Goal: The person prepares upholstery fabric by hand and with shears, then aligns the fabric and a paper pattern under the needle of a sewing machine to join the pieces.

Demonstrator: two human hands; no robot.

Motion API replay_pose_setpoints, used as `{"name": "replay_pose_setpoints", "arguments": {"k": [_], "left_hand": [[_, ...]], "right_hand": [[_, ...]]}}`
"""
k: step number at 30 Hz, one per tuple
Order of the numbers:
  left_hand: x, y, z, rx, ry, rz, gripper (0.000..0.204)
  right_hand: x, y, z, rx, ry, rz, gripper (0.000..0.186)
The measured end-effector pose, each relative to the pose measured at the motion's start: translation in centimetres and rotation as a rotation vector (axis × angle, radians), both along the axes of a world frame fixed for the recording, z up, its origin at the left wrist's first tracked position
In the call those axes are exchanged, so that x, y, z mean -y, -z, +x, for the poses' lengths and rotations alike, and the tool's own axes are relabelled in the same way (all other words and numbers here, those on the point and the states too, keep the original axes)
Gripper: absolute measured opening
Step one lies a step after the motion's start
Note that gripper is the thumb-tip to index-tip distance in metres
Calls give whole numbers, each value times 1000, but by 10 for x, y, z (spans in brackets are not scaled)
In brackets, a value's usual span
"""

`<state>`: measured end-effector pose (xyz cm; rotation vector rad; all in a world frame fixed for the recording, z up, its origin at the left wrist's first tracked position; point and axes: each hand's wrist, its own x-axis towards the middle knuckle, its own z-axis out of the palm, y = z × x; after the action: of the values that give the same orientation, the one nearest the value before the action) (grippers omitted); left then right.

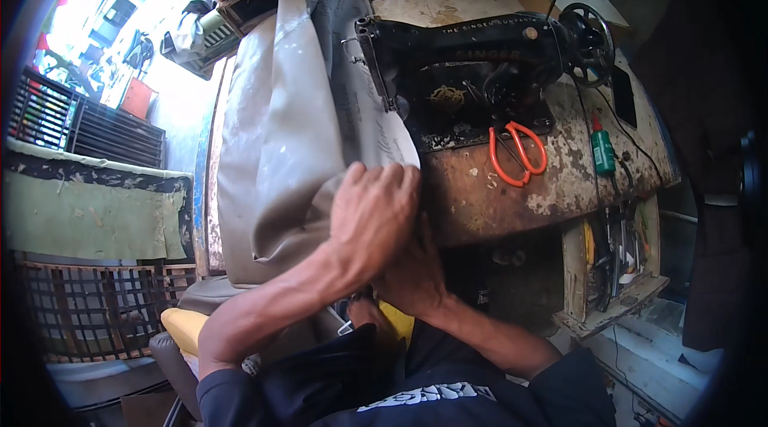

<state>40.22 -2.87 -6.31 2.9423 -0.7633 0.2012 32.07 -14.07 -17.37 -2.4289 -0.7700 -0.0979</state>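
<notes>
A large grey sheet of leather-like material (276,131) drapes over the sewing table, with its white underside turned up along the right edge. My left hand (372,207) is closed on that edge, fingers curled over it, just in front of the needle area of a black sewing machine (472,47). Just below and partly behind it is my right hand (412,271), at the table's front edge by the hanging material. The right fingers are mostly hidden, so their grip does not show.
Orange-handled scissors (518,156) and a green bottle (602,151) lie on the worn tabletop (472,187) to the right. An open drawer (616,291) holds tools below. The handwheel (588,43) stands at the machine's right end. A slatted wooden frame (88,307) is at left.
</notes>
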Motion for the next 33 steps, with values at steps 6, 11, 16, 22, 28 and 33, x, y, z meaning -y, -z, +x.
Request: {"name": "replay_pose_setpoints", "arguments": {"k": [6, 11, 16, 22, 28, 33], "left_hand": [[-20, 30, -13, -103, 32, -60, 19], [-20, 25, -12, -234, 14, -46, 18], [-22, 25, -10, -53, 54, -151, 28], [-29, 39, -14, -221, -1, -197, 22], [-25, 37, -13, -185, 3, -293, 23], [-20, 38, -22, -63, 0, -157, 18]], "right_hand": [[-2, 4, 0, 66, 38, 83, 67], [1, 5, -2, 107, 31, 148, 60], [27, -21, 9, -42, -141, 165, 48], [95, -78, 75, -271, 96, 461, 23], [86, -57, 209, -413, 296, 400, 26], [29, -61, 276, -891, 337, 462, 30]]}}
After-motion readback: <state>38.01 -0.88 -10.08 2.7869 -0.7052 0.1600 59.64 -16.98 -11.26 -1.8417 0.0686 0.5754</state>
